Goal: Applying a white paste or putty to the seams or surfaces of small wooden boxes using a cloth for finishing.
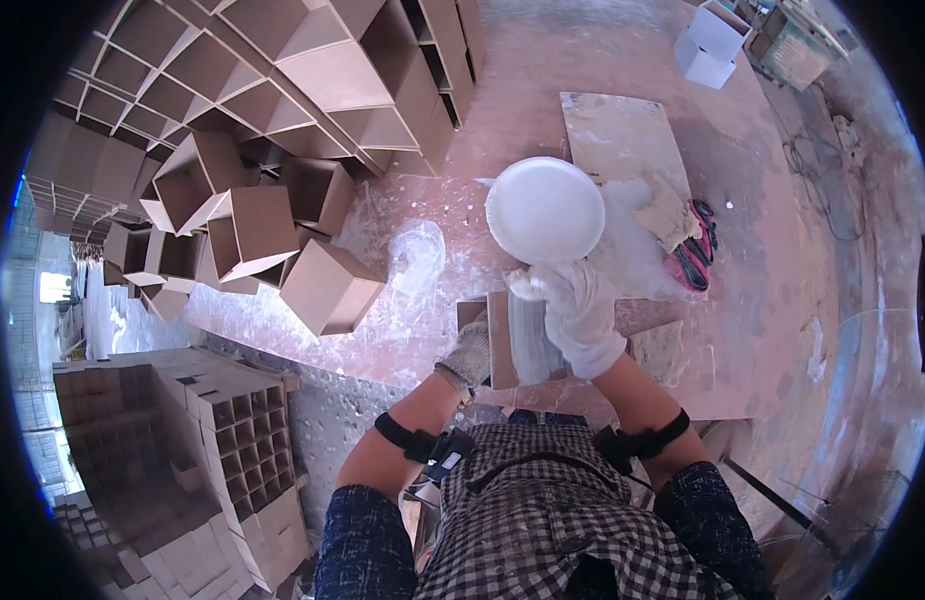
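Note:
A small brown open box [499, 340] is in front of me at the table's near edge. My left hand [470, 354], in a grey knit glove, reaches inside and grips it from the left. The box's right face [532, 340] is streaked grey-white, as if coated. My right hand [583, 315], in a whitish smeared glove, lies along that face with its fingers curled near the far edge. What those fingers hold, if anything, is hidden. Just beyond my right hand stands a round white tub or lid [545, 210].
Loose brown boxes [333, 287] lie piled at left, before tall stacks of open boxes [353, 75]. A divided box stack [251, 430] stands lower left. At right are a flat board [628, 140], a pink-and-black glove [691, 255] and a stained block [659, 352]. White containers [711, 50] stand far right.

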A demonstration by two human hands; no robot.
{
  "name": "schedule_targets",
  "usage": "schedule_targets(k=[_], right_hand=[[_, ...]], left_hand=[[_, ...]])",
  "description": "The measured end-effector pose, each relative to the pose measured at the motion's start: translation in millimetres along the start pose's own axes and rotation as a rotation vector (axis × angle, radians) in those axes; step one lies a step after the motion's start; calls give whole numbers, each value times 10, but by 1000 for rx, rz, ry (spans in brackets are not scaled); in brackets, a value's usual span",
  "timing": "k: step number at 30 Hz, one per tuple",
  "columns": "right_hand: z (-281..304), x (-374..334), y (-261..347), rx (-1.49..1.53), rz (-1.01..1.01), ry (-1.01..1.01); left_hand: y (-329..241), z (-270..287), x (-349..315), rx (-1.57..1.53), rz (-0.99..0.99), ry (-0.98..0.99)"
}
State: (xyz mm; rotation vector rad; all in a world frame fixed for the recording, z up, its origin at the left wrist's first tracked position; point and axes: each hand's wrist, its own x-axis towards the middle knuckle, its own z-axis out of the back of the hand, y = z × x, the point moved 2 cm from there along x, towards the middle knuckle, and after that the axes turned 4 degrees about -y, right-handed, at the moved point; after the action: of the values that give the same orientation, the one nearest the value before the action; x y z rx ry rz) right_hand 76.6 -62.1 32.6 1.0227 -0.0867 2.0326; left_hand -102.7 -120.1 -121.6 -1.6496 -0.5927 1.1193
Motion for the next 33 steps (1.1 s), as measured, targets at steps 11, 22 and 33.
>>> schedule_targets(k=[11, 22, 33], right_hand=[[-4, -192, -158, 285, -106, -46], [204, -233, 156, 347, -75, 14], [419, -132, 429, 345, -175, 554]], left_hand=[[-239, -53, 54, 546, 94, -53], [166, -37, -21, -177, 75, -161], [-628, -287, 128, 464, 184, -159]])
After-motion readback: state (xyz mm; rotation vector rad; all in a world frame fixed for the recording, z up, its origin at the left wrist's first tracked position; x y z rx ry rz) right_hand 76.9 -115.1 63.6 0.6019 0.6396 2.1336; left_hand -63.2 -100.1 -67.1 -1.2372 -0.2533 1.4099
